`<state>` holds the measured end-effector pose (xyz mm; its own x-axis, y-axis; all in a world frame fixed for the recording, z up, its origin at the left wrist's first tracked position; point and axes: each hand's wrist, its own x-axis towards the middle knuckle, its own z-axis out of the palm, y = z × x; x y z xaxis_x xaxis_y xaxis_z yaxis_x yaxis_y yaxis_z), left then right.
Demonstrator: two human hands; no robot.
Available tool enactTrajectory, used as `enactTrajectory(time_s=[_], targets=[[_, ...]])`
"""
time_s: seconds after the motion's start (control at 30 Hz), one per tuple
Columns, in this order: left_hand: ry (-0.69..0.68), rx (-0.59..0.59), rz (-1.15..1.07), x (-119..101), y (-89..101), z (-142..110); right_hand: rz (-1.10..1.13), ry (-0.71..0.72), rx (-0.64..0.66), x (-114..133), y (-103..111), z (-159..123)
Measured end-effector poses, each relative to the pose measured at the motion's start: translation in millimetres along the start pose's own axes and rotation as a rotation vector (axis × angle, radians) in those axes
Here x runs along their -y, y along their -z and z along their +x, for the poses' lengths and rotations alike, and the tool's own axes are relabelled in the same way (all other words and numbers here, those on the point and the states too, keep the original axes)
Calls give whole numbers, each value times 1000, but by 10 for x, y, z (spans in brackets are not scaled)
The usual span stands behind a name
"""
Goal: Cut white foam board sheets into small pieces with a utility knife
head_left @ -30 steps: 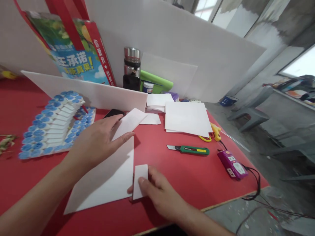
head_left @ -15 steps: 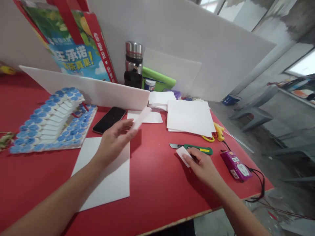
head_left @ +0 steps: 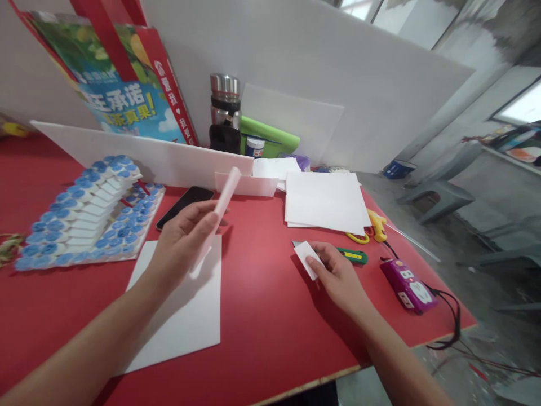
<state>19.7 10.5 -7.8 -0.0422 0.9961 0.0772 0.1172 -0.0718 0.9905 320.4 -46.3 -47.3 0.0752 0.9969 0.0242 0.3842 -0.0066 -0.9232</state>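
My left hand point(head_left: 188, 231) is closed on a long strip of white foam board point(head_left: 227, 194), held tilted with its edge toward me. Beneath it a larger white board sheet point(head_left: 181, 321) lies flat on the red table. In my right hand point(head_left: 338, 273) a small white rectangular board piece point(head_left: 305, 258) is pinched between thumb and fingers. That hand hovers over a green utility knife point(head_left: 354, 256), hiding much of its handle; the tip of its blade shows past the small piece. A black phone point(head_left: 186, 204) lies behind my left hand.
At left sits a model staircase with blue discs point(head_left: 80, 217). White sheets point(head_left: 325, 197) are stacked at back right, near a yellow glue gun point(head_left: 376, 224) and purple power strip point(head_left: 408, 286). A long white board point(head_left: 147, 155), steel flask point(head_left: 225, 107) and colourful bag point(head_left: 122, 90) stand behind.
My right hand has carried the small piece rightward and away from me, over the knife. My left hand has lifted the strip and turned it edge-on. A piece near the stack now stands upright.
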Motion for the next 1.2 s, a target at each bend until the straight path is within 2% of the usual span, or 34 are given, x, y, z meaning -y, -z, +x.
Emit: enactTrajectory(time_s=[0.07, 0.17, 0.23, 0.33, 0.4, 0.53, 0.6, 0.7, 0.77, 0.87, 0.97, 1.13, 1.2], targets=[[-89, 111, 313, -102, -25, 17, 133, -3, -64, 61, 12, 82], [-242, 336, 724, -215, -157, 25, 233, 63, -335, 222, 78, 251], [-317, 436, 894, -244, -288, 47, 275, 160, -469, 380, 109, 383], [-399, 491, 1016, -190, -442, 176, 331, 335, -501, 630, 50, 583], [-461, 493, 1035, -97, -466, 325, 356, 408, -494, 738, -54, 703], [-556, 450, 1006, 92, -370, 616, 376, 413, -502, 681, -246, 864], [-606, 367, 961, 127, -309, 711, 354, 360, -481, 548, -267, 895], [-705, 84, 963, 132, -256, 841, 322, 273, -448, 360, -217, 904], [-730, -27, 1041, 146, -245, 950, 308, 243, -452, 298, -178, 900], [-733, 36, 1074, 188, -249, 1091, 304, 232, -456, 300, -169, 894], [-733, 76, 1044, 181, -261, 1058, 411, 152, -399, 353, -206, 883], [-719, 24, 943, 68, -311, 590, 849, -171, -37, 446, -231, 849], [-700, 76, 897, 58, -353, 388, 941, -244, 75, 465, -240, 836]])
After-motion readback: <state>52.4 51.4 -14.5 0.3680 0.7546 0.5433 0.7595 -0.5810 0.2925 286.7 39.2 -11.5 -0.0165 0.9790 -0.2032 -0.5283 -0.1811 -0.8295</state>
